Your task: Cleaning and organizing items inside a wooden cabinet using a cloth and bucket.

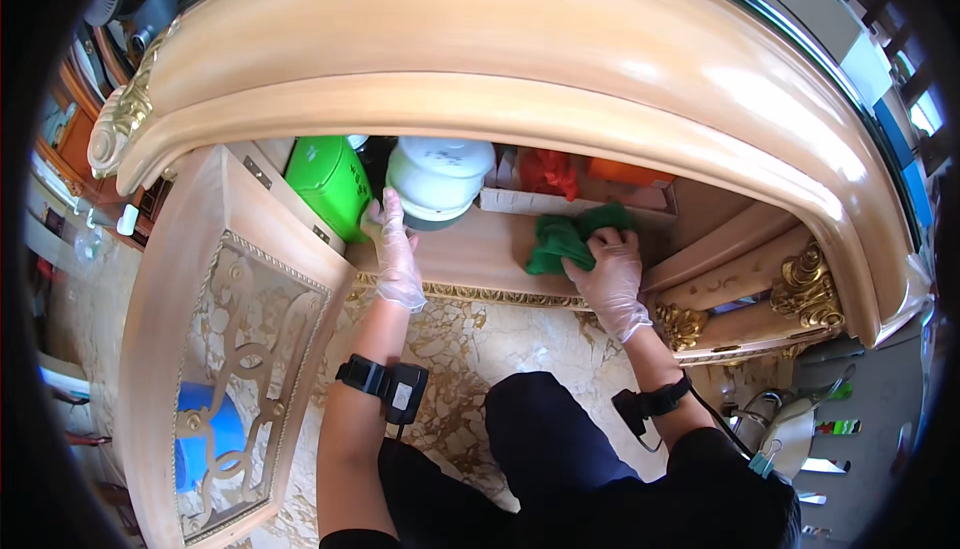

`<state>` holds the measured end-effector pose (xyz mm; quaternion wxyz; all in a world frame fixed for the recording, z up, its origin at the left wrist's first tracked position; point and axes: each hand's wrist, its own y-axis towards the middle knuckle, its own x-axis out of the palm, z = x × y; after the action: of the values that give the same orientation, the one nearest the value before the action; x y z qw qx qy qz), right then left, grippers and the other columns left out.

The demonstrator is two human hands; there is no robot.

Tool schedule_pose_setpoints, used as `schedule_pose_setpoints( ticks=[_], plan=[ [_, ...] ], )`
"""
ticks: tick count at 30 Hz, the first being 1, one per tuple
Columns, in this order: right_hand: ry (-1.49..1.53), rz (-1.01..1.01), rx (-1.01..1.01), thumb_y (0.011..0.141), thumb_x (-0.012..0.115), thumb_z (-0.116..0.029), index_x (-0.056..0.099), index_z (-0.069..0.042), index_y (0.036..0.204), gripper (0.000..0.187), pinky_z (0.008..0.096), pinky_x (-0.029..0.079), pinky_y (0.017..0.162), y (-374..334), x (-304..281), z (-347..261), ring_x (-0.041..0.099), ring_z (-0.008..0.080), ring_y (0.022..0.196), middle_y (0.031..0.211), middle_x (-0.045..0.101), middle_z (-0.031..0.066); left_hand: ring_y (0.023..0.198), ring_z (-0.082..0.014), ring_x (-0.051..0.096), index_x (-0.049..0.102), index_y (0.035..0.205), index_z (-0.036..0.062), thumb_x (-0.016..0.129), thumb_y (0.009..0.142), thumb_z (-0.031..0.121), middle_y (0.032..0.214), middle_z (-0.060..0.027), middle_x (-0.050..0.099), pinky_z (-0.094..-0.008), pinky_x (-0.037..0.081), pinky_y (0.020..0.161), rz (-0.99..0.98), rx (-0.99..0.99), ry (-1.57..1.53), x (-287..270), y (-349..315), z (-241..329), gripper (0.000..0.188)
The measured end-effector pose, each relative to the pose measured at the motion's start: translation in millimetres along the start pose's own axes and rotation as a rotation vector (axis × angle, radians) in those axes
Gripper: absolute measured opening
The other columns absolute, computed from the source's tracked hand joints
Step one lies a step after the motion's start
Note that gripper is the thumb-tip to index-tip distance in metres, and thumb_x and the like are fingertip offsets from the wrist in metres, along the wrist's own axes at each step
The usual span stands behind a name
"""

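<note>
Head view: wiping seems partway, beneath the jar [442,171] likely undone, right hand [612,274] gripping cloth [560,246] right of it, left hand [393,254] unclenched alongside.

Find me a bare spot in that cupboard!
Bare shelf shows between the white jar and the green cloth, in front of the low box. It's crowded at the left: green bin, jar and left hand close together.

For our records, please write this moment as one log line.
left hand: beside white jar | right hand: holding green cloth | cabinet door: open
</note>
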<state>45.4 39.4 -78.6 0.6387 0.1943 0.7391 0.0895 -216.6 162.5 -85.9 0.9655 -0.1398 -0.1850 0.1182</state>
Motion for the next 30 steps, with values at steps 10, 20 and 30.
schedule_pose_setpoints(
  ticks=[10,20,30],
  plan=[
    [0.307,-0.203,-0.128,0.065,0.071,-0.016,0.036,-0.021,0.137,0.080,0.0425,0.051,0.075,90,-18,-80,0.060,0.0346,0.092,0.113,0.056,0.0164,0.126,-0.0229,0.037,0.021,0.143,0.0281,0.044,0.082,0.064,0.142,-0.0030,0.034,-0.0510,0.035,0.096,-0.149,-0.082,0.167,-6,35,-7,0.074],
    [0.464,-0.250,-0.395,0.064,0.063,-0.005,0.026,-0.031,0.142,0.090,0.0400,0.051,0.087,105,5,-92,0.049,0.0361,0.118,0.136,0.039,0.0257,0.127,-0.0280,0.040,0.014,0.145,0.0245,0.034,0.087,0.052,0.145,-0.0092,0.029,-0.0572,0.041,0.094,-0.404,-0.078,0.020,-15,22,-3,0.068],
    [0.485,-0.031,-0.481,0.065,0.069,-0.010,0.035,-0.037,0.138,0.085,0.0392,0.054,0.062,71,-11,-102,0.064,0.0323,0.073,0.116,0.056,0.0181,0.131,-0.0308,0.034,0.015,0.146,0.0182,0.013,0.076,0.084,0.146,-0.0122,0.027,-0.0567,0.038,0.098,-0.368,-0.031,-0.262,-1,-35,-11,0.096]
  ],
)
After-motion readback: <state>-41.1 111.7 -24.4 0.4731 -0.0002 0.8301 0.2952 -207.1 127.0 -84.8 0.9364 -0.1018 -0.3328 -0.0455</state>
